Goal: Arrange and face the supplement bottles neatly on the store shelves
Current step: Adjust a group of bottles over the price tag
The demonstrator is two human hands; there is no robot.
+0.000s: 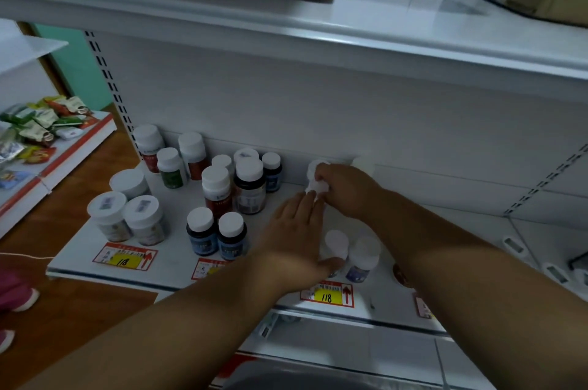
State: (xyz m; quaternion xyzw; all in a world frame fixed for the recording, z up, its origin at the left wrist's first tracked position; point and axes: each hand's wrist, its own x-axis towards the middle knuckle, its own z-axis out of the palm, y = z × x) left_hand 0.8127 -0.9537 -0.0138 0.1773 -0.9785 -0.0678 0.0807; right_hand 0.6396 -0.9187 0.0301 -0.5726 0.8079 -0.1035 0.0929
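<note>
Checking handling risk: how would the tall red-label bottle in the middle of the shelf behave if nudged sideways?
The red-label bottle looks tall and narrow, so probably tips before sliding. Rigid plastic, likely unbreakable. Neighbouring dark bottle stands close and might topple too.

White-capped supplement bottles stand upright on the white shelf [178,265]. At far left, two red-labelled bottles [149,147] flank a green-labelled bottle [171,168]. At near left, three wide clear jars [127,208] form a cluster. Centre: a tall red-labelled bottle [217,192] beside a dark bottle [250,187], with smaller bottles behind. Two blue-labelled dark bottles [216,235] stand side by side near the front edge. To the right, two pale bottles [350,254] stand near the front; the right hand [342,187] grips a small white bottle [316,178] near the back panel.
</note>
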